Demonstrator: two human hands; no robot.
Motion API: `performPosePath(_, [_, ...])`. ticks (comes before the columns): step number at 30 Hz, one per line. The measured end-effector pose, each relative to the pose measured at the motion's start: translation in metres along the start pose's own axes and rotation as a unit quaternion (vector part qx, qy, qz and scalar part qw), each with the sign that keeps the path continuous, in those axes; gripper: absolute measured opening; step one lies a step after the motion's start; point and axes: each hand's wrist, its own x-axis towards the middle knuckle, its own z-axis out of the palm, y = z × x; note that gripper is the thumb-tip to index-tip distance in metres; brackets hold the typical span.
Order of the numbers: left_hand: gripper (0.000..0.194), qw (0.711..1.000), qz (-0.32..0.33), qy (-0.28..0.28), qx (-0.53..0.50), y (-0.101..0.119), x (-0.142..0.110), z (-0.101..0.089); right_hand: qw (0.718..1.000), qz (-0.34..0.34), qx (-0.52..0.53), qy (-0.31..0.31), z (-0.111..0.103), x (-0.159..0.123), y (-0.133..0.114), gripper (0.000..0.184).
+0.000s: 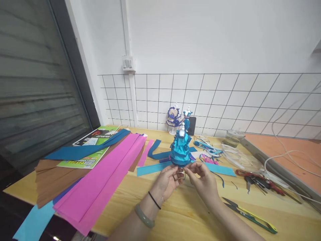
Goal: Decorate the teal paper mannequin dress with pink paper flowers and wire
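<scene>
A small doll in a layered blue paper dress [180,149] stands upright on the wooden table [140,197]. My left hand [166,182] and my right hand [203,180] meet just below the dress's hem, fingers curled and pinched together on something small I cannot make out. A light blue paper strip [151,169] lies flat under and beside the doll. My left wrist wears a black band and a pale green bangle.
Long pink crepe paper [105,182], brown and blue sheets and a magazine [87,147] cover the left side. Two more paper-dress dolls [178,117] stand by the tiled wall. Thread snips [250,214], keys and scissors [258,182], a glass jar [233,138] and cables lie right.
</scene>
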Motion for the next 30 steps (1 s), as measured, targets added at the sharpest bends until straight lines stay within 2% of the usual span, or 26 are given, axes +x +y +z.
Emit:
performPosePath(3, [0.015,1.0,0.005,-0.008,0.008,-0.001,0.0,-0.001,0.996,-0.047,-0.068,0.016,0.005,0.002,0.0,0.02])
performPosePath(6, [0.017,0.999,0.01,-0.027,0.017,-0.002,0.002,-0.003,0.994,-0.059,-0.088,0.031,0.01,0.002,0.003,0.018])
performPosePath(18, [0.019,0.999,0.007,-0.035,0.018,-0.003,0.003,-0.005,0.996,-0.003,-0.057,0.061,0.017,0.0,0.011,0.024])
performPosePath(30, [0.013,1.0,-0.006,-0.008,-0.004,-0.002,0.003,-0.003,0.996,0.052,0.048,0.061,0.019,0.003,0.016,0.031])
